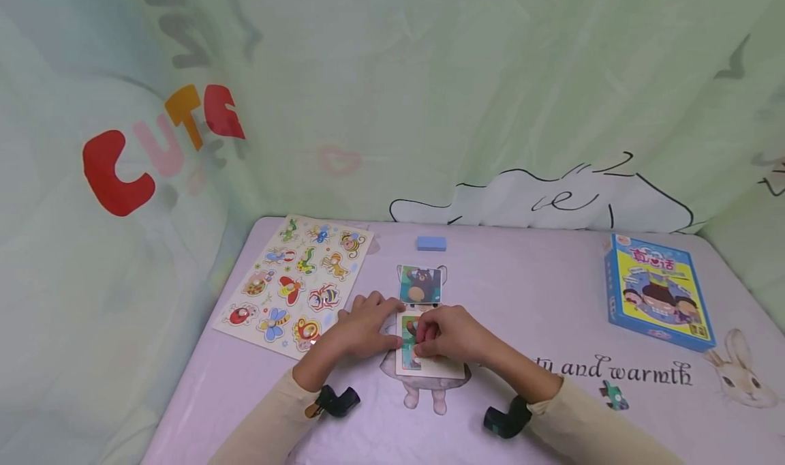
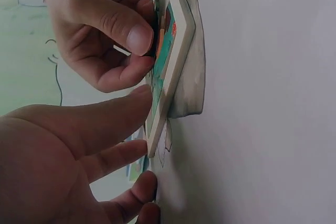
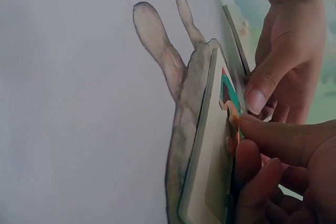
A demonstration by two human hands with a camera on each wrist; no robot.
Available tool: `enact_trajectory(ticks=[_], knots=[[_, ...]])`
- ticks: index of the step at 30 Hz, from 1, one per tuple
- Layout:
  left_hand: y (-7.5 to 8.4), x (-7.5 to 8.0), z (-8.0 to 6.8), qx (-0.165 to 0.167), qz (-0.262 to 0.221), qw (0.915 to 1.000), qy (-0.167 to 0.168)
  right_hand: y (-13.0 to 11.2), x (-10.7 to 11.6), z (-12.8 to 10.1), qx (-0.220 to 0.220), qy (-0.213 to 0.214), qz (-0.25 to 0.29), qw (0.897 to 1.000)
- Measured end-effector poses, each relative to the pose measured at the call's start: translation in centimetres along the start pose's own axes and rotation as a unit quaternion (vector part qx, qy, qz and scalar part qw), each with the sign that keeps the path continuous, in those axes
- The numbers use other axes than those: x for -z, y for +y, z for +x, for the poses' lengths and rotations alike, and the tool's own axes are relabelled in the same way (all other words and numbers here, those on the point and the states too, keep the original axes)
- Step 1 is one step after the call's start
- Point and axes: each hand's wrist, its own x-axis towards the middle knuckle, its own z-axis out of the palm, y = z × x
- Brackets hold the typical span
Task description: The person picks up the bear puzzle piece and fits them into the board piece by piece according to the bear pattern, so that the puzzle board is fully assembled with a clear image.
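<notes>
A small jigsaw tray [image 1: 446, 369] lies flat in front of me, partly filled with colourful pieces along its left side. My right hand [image 1: 456, 334] pinches a jigsaw piece [image 3: 233, 115] with orange on it, low against the tray; the fingers hide most of it. At the tray's left edge rests my left hand [image 1: 368, 327], its fingers spread and its thumb touching the border. Just beyond the tray lies a square bear picture card [image 1: 420, 286]. A loose teal jigsaw piece [image 1: 614, 395] sits apart on the table, past my right forearm.
To the left lies a large board with insect pictures [image 1: 300, 279], close to my left hand. A blue block [image 1: 432, 244] is near the back edge. On the right stands a blue and yellow box [image 1: 659, 291]. Printed curtains [image 1: 490, 97] hang behind the table.
</notes>
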Motion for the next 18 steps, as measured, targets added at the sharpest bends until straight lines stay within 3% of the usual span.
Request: enact_trajectory(ticks=[18], knots=[[0.62, -0.08, -0.25, 0.010, 0.017, 0.9997, 0.015, 0.06, -0.05, 0.22, 0.013, -0.012, -0.013, 1.000]])
